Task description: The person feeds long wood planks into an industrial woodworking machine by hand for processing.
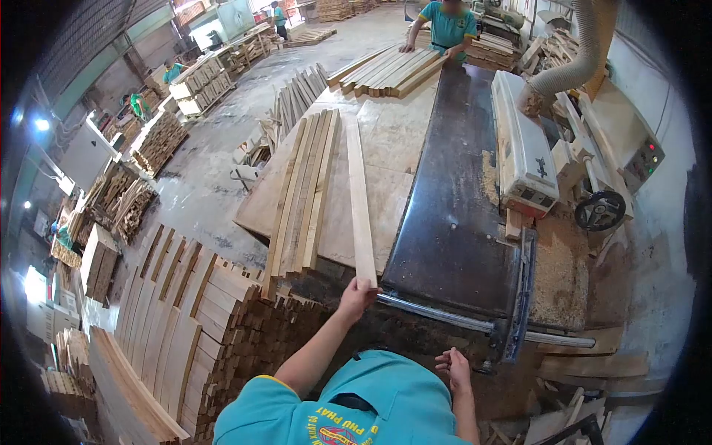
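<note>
My left hand [357, 300] is closed around the near end of a long pale wooden board [360, 196], which lies lengthwise on the plywood tabletop [393, 156]. My right hand [454, 366] hangs in front of my body with its fingers loosely bent and apart, holding nothing. Just left of the held board, a row of several wooden strips [302, 193] lies side by side, their near ends jutting past the table edge. To the right is the dark metal machine table [452, 222] with a metal rail [437, 314] along its front.
A machine head [523, 148] with a handwheel [599, 211] and a dust hose [567, 78] stands at the right. A co-worker [449, 30] touches a batch of strips [389, 70] across the table. Stacked boards [167, 311] rise at my left; wood scraps [571, 415] lie lower right.
</note>
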Demonstrator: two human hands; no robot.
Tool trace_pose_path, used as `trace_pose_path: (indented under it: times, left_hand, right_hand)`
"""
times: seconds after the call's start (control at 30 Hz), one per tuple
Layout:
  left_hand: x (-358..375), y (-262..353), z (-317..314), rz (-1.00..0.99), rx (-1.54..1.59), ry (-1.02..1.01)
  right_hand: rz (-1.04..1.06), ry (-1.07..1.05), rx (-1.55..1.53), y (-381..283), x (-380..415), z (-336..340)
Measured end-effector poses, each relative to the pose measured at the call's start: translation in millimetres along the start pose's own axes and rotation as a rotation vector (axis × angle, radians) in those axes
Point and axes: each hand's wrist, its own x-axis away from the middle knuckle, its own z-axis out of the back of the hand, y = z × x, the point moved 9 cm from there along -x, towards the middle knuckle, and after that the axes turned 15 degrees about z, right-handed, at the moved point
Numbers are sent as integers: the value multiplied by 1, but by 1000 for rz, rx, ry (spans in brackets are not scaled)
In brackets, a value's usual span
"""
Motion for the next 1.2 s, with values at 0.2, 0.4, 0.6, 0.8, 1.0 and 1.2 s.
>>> trace_pose_path:
  times: [0.2, 0.4, 0.6, 0.8, 1.0, 1.2]
  left_hand:
    - [28, -37, -36, -91, -51, -137]
    - [67, -55, -55, 31, -110, -168]
    - [95, -44, -105, -330, -695, -110]
    - [123, -35, -170, -316, -700, -444]
    - [75, -45, -186, -321, -748, -452]
    - [23, -56, -200, -255, -821, -325]
  right_hand:
    - [91, -80, 40, -26, -20, -30]
    - [190, -258, 47, -42, -29, -68]
    - [256, -386, -59, -78, -14, -114]
    - [411, -201, -199, -68, -37, -76]
    - [356, -98, -320, -70, -9, -44]
    - [406, 157, -250, -15, 32, 26]
